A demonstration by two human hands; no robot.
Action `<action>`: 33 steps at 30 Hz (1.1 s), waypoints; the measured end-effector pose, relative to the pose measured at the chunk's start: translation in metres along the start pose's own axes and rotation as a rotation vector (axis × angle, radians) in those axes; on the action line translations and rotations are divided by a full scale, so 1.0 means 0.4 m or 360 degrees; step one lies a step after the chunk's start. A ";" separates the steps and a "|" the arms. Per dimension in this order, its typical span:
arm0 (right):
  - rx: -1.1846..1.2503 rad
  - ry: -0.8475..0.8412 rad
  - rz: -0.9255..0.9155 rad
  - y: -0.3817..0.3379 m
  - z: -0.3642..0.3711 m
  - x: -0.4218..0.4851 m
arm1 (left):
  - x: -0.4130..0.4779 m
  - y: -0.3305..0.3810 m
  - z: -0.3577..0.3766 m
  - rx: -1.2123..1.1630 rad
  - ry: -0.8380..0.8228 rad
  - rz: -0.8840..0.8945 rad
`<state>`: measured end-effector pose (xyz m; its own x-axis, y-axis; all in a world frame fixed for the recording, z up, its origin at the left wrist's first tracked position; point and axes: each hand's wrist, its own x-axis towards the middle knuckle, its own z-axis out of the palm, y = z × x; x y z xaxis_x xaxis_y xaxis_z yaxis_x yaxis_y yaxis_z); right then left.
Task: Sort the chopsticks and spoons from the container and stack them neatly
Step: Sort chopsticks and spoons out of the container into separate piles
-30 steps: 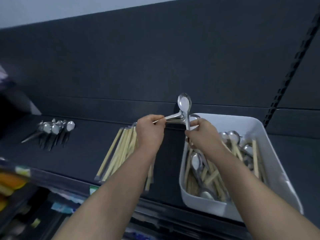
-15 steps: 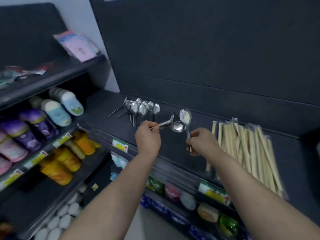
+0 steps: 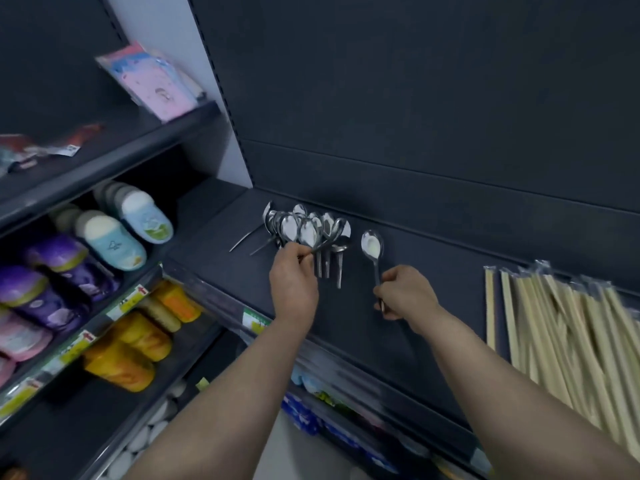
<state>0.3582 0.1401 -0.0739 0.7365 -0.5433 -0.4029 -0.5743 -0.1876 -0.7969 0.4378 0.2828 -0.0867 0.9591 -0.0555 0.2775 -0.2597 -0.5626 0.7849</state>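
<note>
A cluster of several steel spoons (image 3: 311,226) lies on the dark shelf (image 3: 346,327), bowls toward the back wall. My left hand (image 3: 294,278) pinches the handles of spoons at the front of that cluster. My right hand (image 3: 403,294) grips the handle of a single spoon (image 3: 372,245), held upright with its bowl up, to the right of the cluster. A row of wrapped wooden chopsticks (image 3: 568,337) lies on the shelf at the far right. The white container is out of view.
Left-hand shelves hold small slippers (image 3: 114,233), purple packs (image 3: 52,282), orange packs (image 3: 138,348) and a pink packet (image 3: 156,84) higher up. Below the shelf edge, price tags (image 3: 254,322) and more goods show. A dark back wall rises behind the spoons.
My view swung left from the white container to the spoon pile. Both hands carried spoons leftward; the left hand now sits at the pile, and the right hand's spoon stands beside it.
</note>
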 end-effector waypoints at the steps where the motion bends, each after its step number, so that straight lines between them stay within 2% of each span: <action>1: -0.0022 -0.0015 -0.0002 -0.009 0.010 0.023 | 0.014 -0.010 0.009 0.0051 -0.0051 0.0059; 3: -0.0091 -0.0053 0.0005 -0.029 0.024 0.061 | 0.041 -0.030 0.027 0.0157 -0.0164 0.0127; 8: -0.0362 -0.0094 -0.0017 -0.036 0.049 0.148 | 0.097 -0.045 0.048 0.0348 -0.0426 -0.0125; 11: -0.0566 -0.0070 -0.0073 -0.051 0.062 0.159 | 0.123 -0.033 0.047 0.0492 -0.0556 -0.0103; 14: -0.0741 0.0020 -0.0121 -0.062 0.070 0.169 | 0.152 -0.024 0.042 0.0634 -0.0565 -0.0111; 18: -0.0822 0.0122 -0.0172 -0.070 0.089 0.178 | 0.190 -0.027 0.035 0.0860 -0.0727 -0.0032; 22: -0.0898 0.0142 -0.0224 -0.089 0.116 0.172 | 0.209 -0.042 0.032 0.0913 -0.0933 -0.0006; 28: -0.1045 0.0247 -0.0248 -0.093 0.136 0.128 | 0.229 -0.040 0.012 0.0763 -0.0848 0.0187; 33: -0.1211 0.0454 -0.0301 -0.039 0.105 0.058 | 0.211 0.005 0.031 0.0727 -0.1077 0.0608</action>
<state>0.3993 0.1647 -0.0896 0.7847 -0.6144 -0.0816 -0.6101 -0.7425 -0.2765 0.5194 0.2666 -0.0686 0.7151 -0.6986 -0.0246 -0.6428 -0.6711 0.3695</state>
